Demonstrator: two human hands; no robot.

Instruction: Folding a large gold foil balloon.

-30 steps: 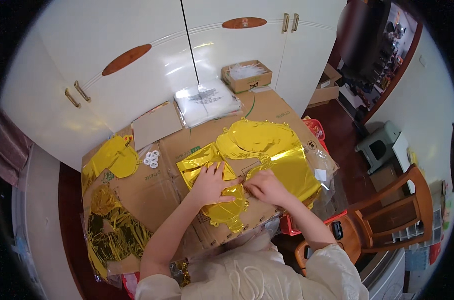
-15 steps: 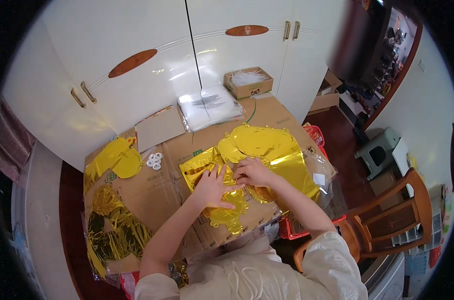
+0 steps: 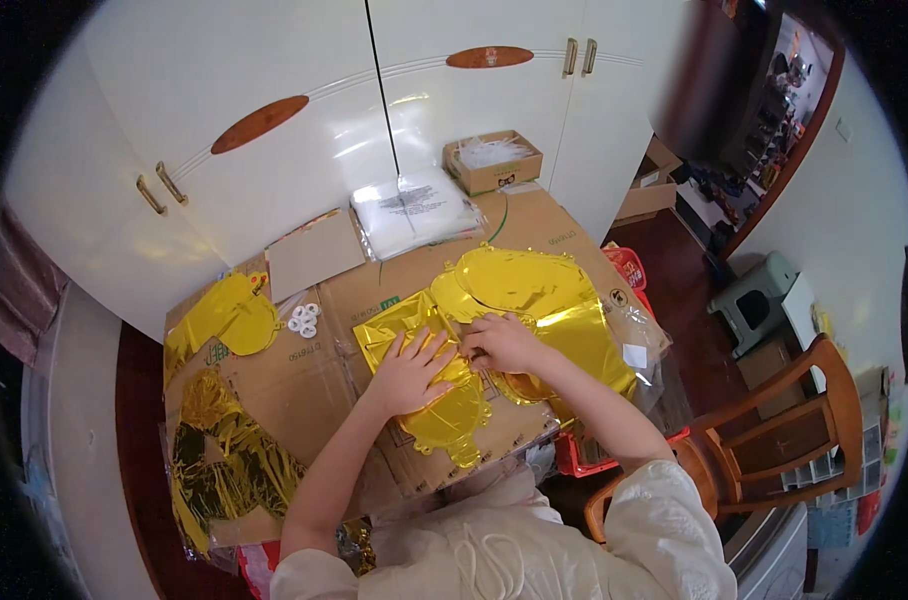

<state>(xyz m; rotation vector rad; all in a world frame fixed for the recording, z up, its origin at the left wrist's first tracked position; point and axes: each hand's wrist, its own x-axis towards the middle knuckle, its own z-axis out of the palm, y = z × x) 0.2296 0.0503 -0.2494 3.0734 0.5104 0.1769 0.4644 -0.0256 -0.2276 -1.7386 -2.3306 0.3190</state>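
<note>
A flat gold foil balloon [image 3: 446, 418] lies on the cardboard-covered table in front of me, its upper part folded into a rectangular flap [image 3: 376, 332]. My left hand [image 3: 411, 375] rests on it with its fingers spread, pressing the foil flat. Curled together, the fingers of my right hand [image 3: 504, 345] pinch the foil at the balloon's right edge; the fingertips are partly hidden. Right beside it lies a larger pile of flat gold foil balloons [image 3: 544, 285], partly under my right forearm.
At the back stand a pack of clear plastic bags [image 3: 414, 212] and a carton of white strips [image 3: 494, 163]. Several white ribbon rolls [image 3: 303, 320] sit left of centre. More gold foil [image 3: 236, 315] and a tinsel curtain [image 3: 229, 465] lie at the left. A wooden chair [image 3: 784, 440] stands at the right.
My left hand has slid slightly left and its thumb has drawn in, uncovering more of the balloon's lower part. My right hand keeps its pinch, almost in place.
</note>
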